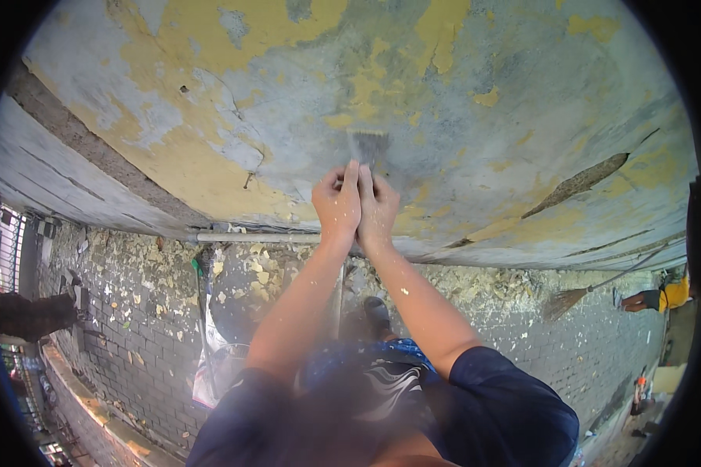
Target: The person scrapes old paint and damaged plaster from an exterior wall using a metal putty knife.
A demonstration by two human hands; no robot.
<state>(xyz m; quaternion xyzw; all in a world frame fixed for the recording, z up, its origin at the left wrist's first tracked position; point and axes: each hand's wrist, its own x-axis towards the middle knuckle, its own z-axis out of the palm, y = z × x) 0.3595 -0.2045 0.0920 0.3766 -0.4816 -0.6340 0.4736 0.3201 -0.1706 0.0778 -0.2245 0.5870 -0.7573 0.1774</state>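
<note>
Both arms reach straight up to a wall (pixel 304 111) of grey plaster with patches of peeling yellow paint. My left hand (pixel 337 195) and my right hand (pixel 378 201) are pressed side by side around the handle of a paint scraper (pixel 369 146), and the handle itself is hidden. Motion blurs its wide blade, whose far edge lies at the wall where a thin line of yellow shows. Small pale flakes cling to my hands and forearms.
Paint flakes (pixel 263 271) litter the paved ground (pixel 152 350). A pale pipe (pixel 263 237) runs along the wall's foot. A twig broom (pixel 566 303) leans at right. Farther right stands a person in a yellow top (pixel 675 293). A green-tipped pole (pixel 201 303) and white sack (pixel 207 379) are at left.
</note>
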